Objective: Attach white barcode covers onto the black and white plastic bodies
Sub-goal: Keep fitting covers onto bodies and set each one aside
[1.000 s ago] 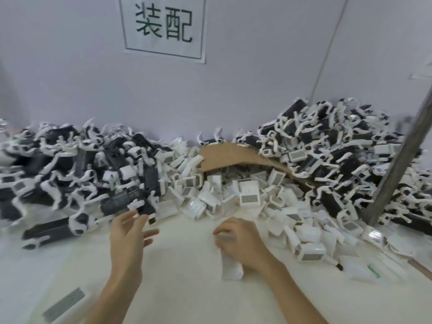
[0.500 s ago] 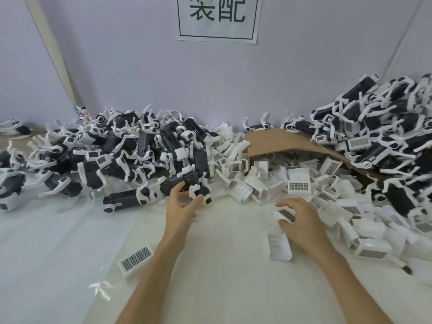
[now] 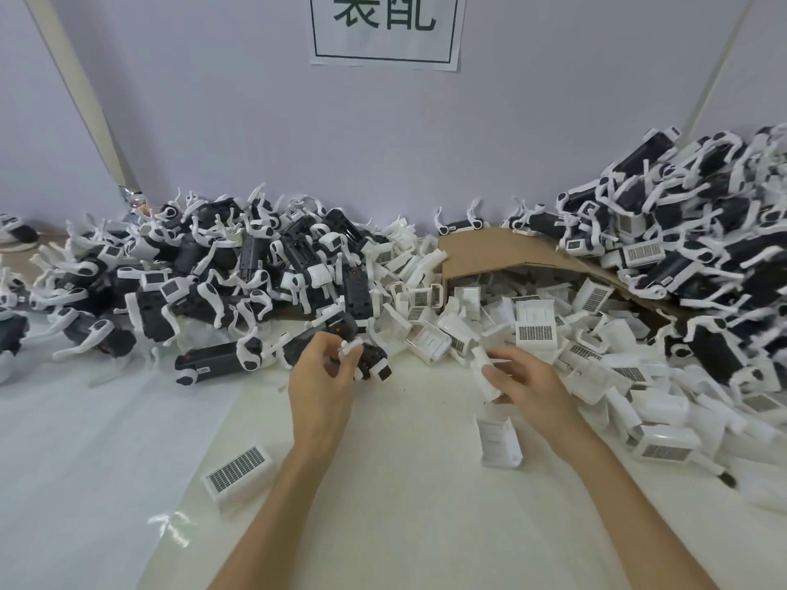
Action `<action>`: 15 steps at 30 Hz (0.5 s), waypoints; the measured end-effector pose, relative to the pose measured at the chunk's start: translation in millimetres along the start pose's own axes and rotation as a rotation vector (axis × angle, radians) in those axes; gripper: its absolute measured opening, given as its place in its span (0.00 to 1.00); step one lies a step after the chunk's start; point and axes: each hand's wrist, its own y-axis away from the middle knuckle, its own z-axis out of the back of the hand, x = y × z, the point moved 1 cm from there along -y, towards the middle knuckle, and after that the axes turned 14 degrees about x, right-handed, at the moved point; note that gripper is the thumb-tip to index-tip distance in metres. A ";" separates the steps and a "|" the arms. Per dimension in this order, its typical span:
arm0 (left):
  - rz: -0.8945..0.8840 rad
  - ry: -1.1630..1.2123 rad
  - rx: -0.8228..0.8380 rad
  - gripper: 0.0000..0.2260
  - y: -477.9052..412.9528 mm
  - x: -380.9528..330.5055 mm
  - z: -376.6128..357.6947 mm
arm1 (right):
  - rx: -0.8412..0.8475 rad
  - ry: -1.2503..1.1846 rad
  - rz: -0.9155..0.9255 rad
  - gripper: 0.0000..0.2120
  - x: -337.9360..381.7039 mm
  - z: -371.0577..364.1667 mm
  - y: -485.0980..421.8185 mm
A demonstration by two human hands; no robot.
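Front edge of the surface (image 3: pixel 404 513): a spare cover (image 3: pixel 238 468) lies loose. Mid-surface, the left hand (image 3: pixel 321 385) curls round a black and white body (image 3: pixel 374 363), while the right hand (image 3: pixel 526 383) pinches a white barcode cover (image 3: pixel 485 373). Risk: tangled clips in the far heap (image 3: pixel 255 266) could snag that body.

- I saw the left hand (image 3: pixel 323 376) gripping a black and white body (image 3: pixel 371 363) at the near edge of the heap of bodies (image 3: pixel 213 270).
- The right hand (image 3: pixel 526 383) pinched a white cover (image 3: pixel 484 370), apart from that body.
- A second cover (image 3: pixel 499 438) lay on the table (image 3: pixel 404 483) just below that hand.
- A third cover (image 3: pixel 238 468), barcode up, lay beside the left forearm.
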 end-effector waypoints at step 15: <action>0.294 1.120 0.250 0.12 10.8 -35.1 -6.5 | 0.222 -0.419 0.053 0.22 13.3 -11.6 7.4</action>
